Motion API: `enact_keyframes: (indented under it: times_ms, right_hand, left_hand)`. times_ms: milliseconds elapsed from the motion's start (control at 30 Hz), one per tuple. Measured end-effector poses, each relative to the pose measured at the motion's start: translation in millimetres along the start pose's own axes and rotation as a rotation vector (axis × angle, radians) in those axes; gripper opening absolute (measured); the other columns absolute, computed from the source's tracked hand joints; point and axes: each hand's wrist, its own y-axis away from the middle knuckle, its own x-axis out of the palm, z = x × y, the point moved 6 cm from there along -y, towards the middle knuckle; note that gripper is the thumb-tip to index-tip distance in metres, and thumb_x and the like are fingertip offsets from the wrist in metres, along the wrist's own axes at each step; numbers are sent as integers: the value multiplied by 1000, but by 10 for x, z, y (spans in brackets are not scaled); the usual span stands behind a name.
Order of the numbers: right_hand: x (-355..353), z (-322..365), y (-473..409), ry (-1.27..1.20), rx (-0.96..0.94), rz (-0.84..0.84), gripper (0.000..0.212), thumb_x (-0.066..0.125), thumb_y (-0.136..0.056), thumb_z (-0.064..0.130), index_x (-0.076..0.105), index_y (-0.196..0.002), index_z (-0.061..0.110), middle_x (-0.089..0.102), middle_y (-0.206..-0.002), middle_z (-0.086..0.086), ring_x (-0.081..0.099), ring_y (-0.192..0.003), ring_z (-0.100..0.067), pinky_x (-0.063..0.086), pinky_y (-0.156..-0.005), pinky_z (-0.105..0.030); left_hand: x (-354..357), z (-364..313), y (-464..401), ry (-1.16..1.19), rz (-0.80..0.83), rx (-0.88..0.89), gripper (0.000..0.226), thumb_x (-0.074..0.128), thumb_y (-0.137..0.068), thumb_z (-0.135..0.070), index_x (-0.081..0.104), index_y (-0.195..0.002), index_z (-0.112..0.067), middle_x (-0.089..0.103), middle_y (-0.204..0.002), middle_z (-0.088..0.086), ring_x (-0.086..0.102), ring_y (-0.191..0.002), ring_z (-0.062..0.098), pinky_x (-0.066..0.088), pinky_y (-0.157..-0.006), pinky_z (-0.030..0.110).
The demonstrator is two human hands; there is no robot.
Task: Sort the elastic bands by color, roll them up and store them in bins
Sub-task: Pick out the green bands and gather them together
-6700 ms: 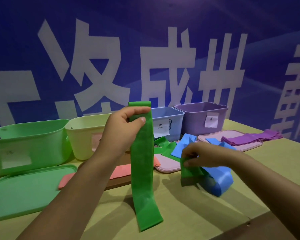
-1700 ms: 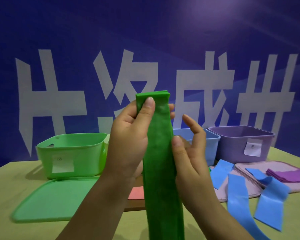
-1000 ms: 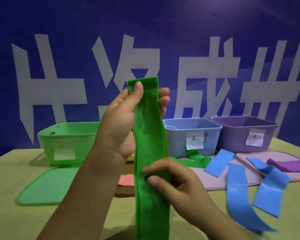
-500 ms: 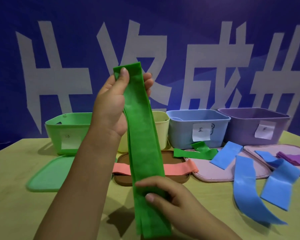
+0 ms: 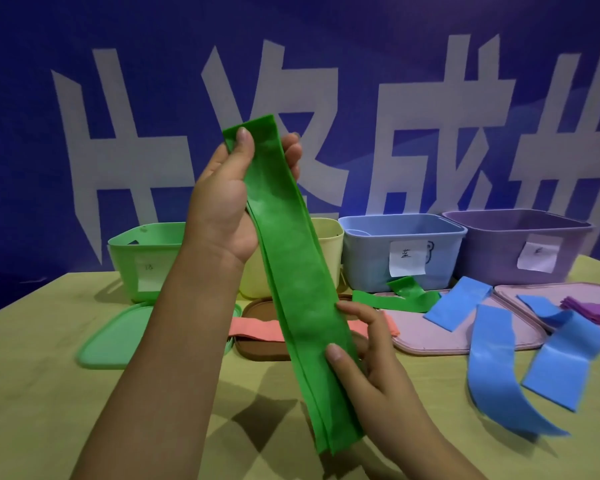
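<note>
There are four bins in a row at the back of the table (image 5: 42,393): a green bin (image 5: 142,251), a pale yellow bin (image 5: 329,251), a blue bin (image 5: 371,258) and a purple bin (image 5: 492,251). Three of them show a white paper label; the yellow one is mostly hidden. In front lie four lids: a green lid (image 5: 115,337), a brown lid (image 5: 260,348) and two pink lids (image 5: 426,330).

The left hand (image 5: 222,209) is raised high. Its thumb and fingers pinch the top of a stack of long green bands (image 5: 291,265), which hangs down at a slant. The right hand (image 5: 364,355) is low, with its thumb on the front and its fingers behind, pinching the stack near the bottom.

One more green band (image 5: 395,299) lies loose by the blue bin. A pink band (image 5: 257,329) lies across the brown lid. Three blue bands (image 5: 496,372) lie on the right, one partly on a pink lid. A small pile of purple bands (image 5: 593,310) sits on the far pink lid.

Something pale shows inside the blue bin, but I cannot tell what it is. I cannot see into the other bins.
</note>
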Motion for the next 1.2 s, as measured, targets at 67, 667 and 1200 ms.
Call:
enact_keyframes:
  times_ms: [67, 667, 1200]
  right_hand:
    - [-64, -3, 17, -9, 25, -64, 30, 54, -93, 18, 47, -96, 47, 73, -88, 1, 67, -78, -18, 51, -73, -42]
    - [-345, 317, 149, -93, -111, -215, 10, 66, -83, 25, 64, -87, 33, 70, -94, 9, 65, -93, -7, 52, -83, -27]
    - [-309, 216, 111, -415, -11, -285, 27, 67, -69, 24, 63, -93, 10, 72, -89, -3, 66, -82, -7, 52, -70, -20]
  left_hand:
    - [119, 17, 41, -25, 19, -10, 21, 41, -99, -21, 58, -101, -8, 72, -85, 12, 71, -78, 21, 57, -73, 32]
    - [913, -126, 360, -154, 180, 30, 21, 41, -99, -21, 57, -101, -8, 73, -82, 11, 71, -76, 20, 58, -73, 32]
    - [976, -159, 439, -134, 208, 55, 23, 39, -99, -21, 57, -102, -7, 73, -81, 11, 70, -73, 19, 57, -70, 30]
